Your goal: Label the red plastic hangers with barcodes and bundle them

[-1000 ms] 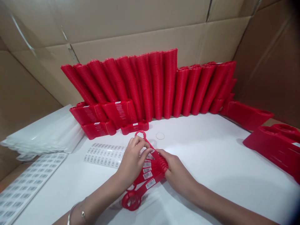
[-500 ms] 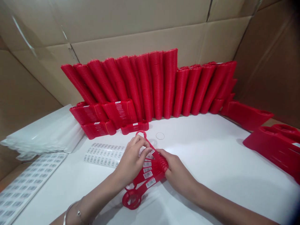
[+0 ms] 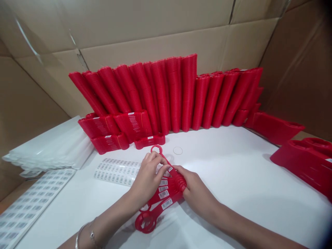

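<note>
Head view: a fan of red plastic pieces with ring-shaped ends point(image 3: 175, 183) sits low in the middle, above a white tabletop point(image 3: 233, 166). The right hand point(image 3: 193, 183) clasps the gathered ends, fingers wrapped round them. The left hand point(image 3: 149, 169) has thumb and fingertips drawn together at the uppermost piece, beside its small white label; whether they pinch the label or the plastic edge, I can't quite tell. More barcode labels point(image 3: 164, 194) show on the pieces fanned out below.

I judge the step in hand to be labelling, with this top label being set or smoothed. The next move calls for a firm right-hand hold and a light left fingertip press, keeping the label straight. A barcode sticker sheet point(image 3: 111, 169) lies beyond the left forearm, and a thin loop point(image 3: 177, 150) rests near the fan.
</note>
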